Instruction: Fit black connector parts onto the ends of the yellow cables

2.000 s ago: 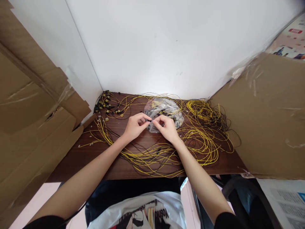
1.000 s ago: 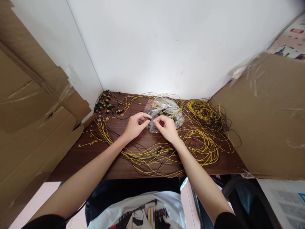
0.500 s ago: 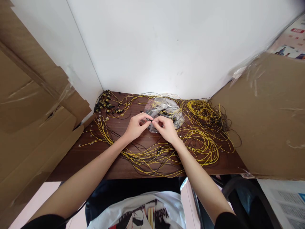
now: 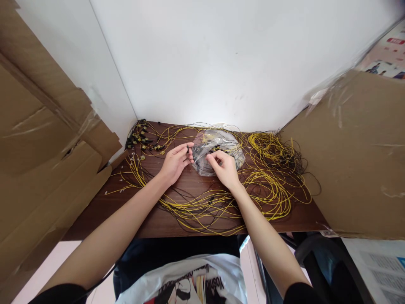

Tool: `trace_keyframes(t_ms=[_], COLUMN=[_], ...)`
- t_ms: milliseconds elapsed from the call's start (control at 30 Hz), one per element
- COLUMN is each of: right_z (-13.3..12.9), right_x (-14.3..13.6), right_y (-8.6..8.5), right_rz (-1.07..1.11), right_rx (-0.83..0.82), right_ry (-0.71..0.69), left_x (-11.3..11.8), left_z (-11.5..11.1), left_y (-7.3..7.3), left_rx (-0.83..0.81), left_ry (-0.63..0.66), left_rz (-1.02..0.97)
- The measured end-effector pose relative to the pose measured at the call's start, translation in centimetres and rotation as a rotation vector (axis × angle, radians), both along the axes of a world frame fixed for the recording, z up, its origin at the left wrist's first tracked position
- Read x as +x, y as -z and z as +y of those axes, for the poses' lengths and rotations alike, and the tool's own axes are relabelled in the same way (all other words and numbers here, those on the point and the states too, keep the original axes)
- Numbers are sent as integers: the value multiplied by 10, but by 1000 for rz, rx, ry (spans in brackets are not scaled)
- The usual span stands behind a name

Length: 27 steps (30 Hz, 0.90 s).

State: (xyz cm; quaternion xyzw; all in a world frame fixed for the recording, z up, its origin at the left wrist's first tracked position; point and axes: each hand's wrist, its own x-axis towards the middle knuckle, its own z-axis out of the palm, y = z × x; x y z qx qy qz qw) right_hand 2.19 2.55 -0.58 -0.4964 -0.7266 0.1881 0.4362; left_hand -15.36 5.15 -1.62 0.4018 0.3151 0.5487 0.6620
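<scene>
My left hand (image 4: 177,161) pinches a small black piece (image 4: 187,149) between thumb and fingers; it looks like a connector part, too small to name surely. To its right, my right hand (image 4: 223,168) is closed with thumb and forefinger together over the front of a clear plastic bag (image 4: 205,169). Whatever lies between those fingertips is too small to make out. Small dark parts show inside the bag. Yellow and black wires (image 4: 196,206) run across the brown table below both hands.
Black and yellow connectors (image 4: 139,137) lie clustered at the table's back left. A tangled coil of wires (image 4: 272,147) sits at the back right. White-tipped wire ends (image 4: 122,179) spread at the left. Cardboard sheets (image 4: 354,160) and a white wall (image 4: 202,63) enclose the brown table (image 4: 110,219).
My hands were together at the fingertips and have parted. The left moved left and up with the small black piece; the right shifted slightly right.
</scene>
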Motion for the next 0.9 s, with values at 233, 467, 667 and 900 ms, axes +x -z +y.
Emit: trace_keyframes(t_ms=[233,467,667,900], right_z=[0,0,0,-2], right_x=[-1,-4,-6,-7], right_y=[3,3,4,4], right_rz=[64,93,74,66], right_rx=[-31,-56,-53,-69], right_ry=[0,-58,-83,-51], left_x=[-5,10,9,7], left_z=[2,-11,-8,-9], left_y=[-7,5,13,11], left_rx=[-151,241,410,488], left_ry=[26,71,56,-50], left_rz=[-146,465,651,802])
